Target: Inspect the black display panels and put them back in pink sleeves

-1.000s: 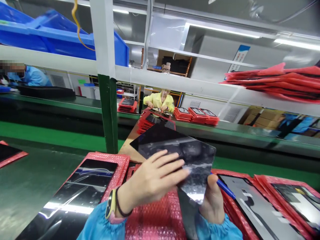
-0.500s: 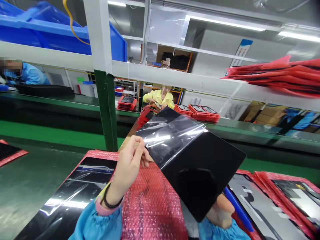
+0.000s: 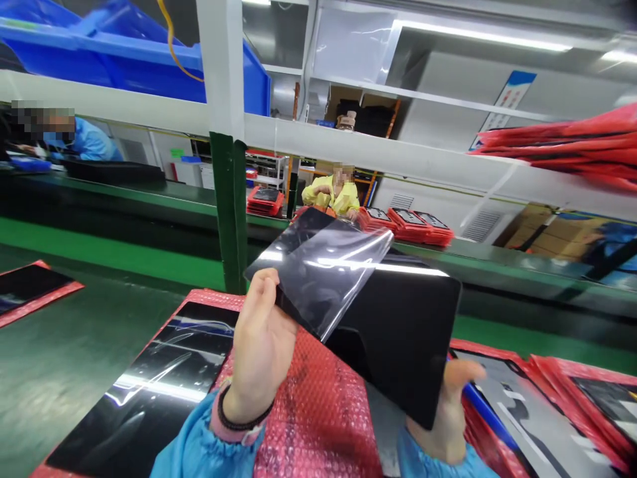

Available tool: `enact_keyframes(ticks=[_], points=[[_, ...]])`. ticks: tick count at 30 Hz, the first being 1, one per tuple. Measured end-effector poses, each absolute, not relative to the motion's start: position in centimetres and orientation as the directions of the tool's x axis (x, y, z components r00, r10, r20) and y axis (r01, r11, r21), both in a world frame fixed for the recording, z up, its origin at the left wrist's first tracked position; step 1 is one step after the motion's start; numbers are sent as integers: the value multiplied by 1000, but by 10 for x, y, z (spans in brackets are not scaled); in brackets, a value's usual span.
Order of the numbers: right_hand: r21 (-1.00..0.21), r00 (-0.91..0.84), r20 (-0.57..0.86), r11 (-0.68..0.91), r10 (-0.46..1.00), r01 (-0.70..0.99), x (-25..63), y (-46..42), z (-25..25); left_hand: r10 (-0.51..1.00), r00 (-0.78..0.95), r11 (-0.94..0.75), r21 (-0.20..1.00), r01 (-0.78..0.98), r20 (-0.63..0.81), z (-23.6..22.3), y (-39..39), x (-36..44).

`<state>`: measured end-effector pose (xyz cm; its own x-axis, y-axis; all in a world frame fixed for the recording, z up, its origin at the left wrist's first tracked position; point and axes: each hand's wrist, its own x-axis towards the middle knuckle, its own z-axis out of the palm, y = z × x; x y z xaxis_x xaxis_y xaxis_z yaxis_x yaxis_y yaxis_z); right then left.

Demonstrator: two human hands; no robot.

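Note:
A flat black glass screen panel (image 3: 408, 318) is held up in front of me, tilted. Clear plastic film (image 3: 338, 272) lies over its left part, with the film's free edge lifted off the glass. My left hand (image 3: 261, 352) pinches the film at the panel's left corner; whether the fingers also grip the glass there I cannot tell. At the lower right corner, my right hand (image 3: 442, 415) supports the panel, thumb sticking out to the side and the other fingers mostly hidden behind it. Red bubble wrap (image 3: 318, 405) lies beneath.
Another film-covered black panel (image 3: 149, 392) rests on red wrap at left. Grey-backed panels (image 3: 527, 411) in red sleeves lie at right. A green-wrapped post (image 3: 229, 212) and white rail (image 3: 368, 143) stand ahead. A person in yellow (image 3: 331, 194) works beyond; another in blue (image 3: 97, 141) sits left.
The panel has tilted and its right end has shifted left. The film's edge has lifted further from the glass. My right thumb now extends outward. The whole view has shifted slightly.

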<state>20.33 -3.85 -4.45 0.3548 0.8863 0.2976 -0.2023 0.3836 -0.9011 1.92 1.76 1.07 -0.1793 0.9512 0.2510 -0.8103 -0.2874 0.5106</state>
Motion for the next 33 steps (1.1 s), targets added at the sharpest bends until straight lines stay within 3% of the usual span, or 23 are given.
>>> enact_keyframes(ticks=[4, 8, 11, 14, 18, 21, 28, 33], points=[[-909, 321, 279, 357, 905, -215, 186, -42, -21, 876, -376, -480, 471, -740, 301, 10, 6, 21], [-920, 413, 391, 345, 823, 183, 177, -40, -14, 817, -452, -574, 445, -687, 357, 4, -6, 29], [-912, 425, 395, 291, 814, 290, 176, -37, -14, 811, -422, -578, 446, -684, 405, 1, -13, 34], [-922, 374, 385, 334, 844, 195, 174, -39, -11, 823, -423, -565, 466, -681, 380, 4, -11, 32], [-913, 297, 364, 402, 883, -75, 170, -47, -2, 845, -427, -534, 456, -712, 323, 11, 4, 21], [-906, 241, 326, 375, 914, -195, 171, -52, 1, 883, -380, -468, 440, -766, 277, 14, 15, 13], [-878, 95, 321, 333, 942, -344, 182, -54, -1, 918, -339, -396, 412, -821, 206, 15, 25, 2], [-910, 131, 317, 340, 939, -236, 176, -60, 1, 919, -353, -394, 443, -805, 177, 14, 29, -2]])
